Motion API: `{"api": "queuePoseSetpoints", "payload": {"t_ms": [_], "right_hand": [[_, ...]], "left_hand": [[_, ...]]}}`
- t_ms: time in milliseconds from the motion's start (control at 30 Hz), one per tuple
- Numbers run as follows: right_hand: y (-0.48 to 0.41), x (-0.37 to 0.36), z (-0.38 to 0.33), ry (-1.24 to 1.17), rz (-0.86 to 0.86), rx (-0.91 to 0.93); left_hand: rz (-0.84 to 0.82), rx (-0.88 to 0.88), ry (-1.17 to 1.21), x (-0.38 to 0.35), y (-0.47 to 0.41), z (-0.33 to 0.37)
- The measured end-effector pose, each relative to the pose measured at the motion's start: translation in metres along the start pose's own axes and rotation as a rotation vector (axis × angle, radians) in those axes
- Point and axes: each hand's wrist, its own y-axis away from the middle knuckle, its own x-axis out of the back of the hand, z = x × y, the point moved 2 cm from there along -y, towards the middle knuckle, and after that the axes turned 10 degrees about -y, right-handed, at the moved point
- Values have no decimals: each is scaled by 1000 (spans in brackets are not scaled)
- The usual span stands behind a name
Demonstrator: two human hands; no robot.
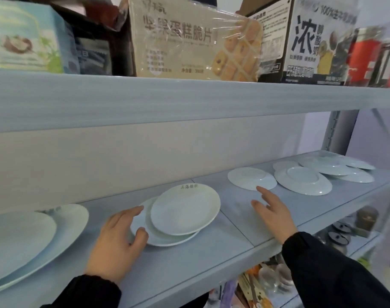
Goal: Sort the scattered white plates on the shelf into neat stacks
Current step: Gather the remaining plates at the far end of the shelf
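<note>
**Slick plates want a rim grip**

On the shelf, the left hand pinched the rim of the small stack, thumb on top. The right hand was spread, holding nothing, one fingertip at, perhaps touching, a lone plate. Stiff, slick, breakable: best lifted by the rim, fingers beneath.

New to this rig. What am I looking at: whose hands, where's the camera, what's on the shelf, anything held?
No machine: a person's two bare hands, filmed by one head-worn wide-angle camera looking down. On the grey shelf: two large plates at left, a small stack mid-shelf, a single plate, a scattered pile at right. The left hand holds the small stack's rim between thumb and fingers. The right hand is open, reaching toward the single plate, holding nothing.
</note>
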Motion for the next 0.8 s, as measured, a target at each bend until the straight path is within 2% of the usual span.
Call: {"api": "queuePoseSetpoints", "payload": {"t_ms": [200, 367, 433, 567, 733, 800], "right_hand": [[-27, 74, 27, 279, -56, 47], [-63, 111, 50, 343, -83, 46], [-74, 117, 58, 364, -101, 67], [-84, 119, 70, 374, -96, 168], [-87, 121, 78, 343, -89, 208], [-88, 120, 80, 349, -99, 198]], "left_hand": [[-3, -23, -70, 4, -4, 2], [49, 36, -198, 7, -1, 24], [107, 25, -208, 8, 0, 46], [170, -104, -106, -14, -6, 118], [49, -327, -45, -85, -36, 212], [-17, -365, -50, -118, -54, 245]]}}
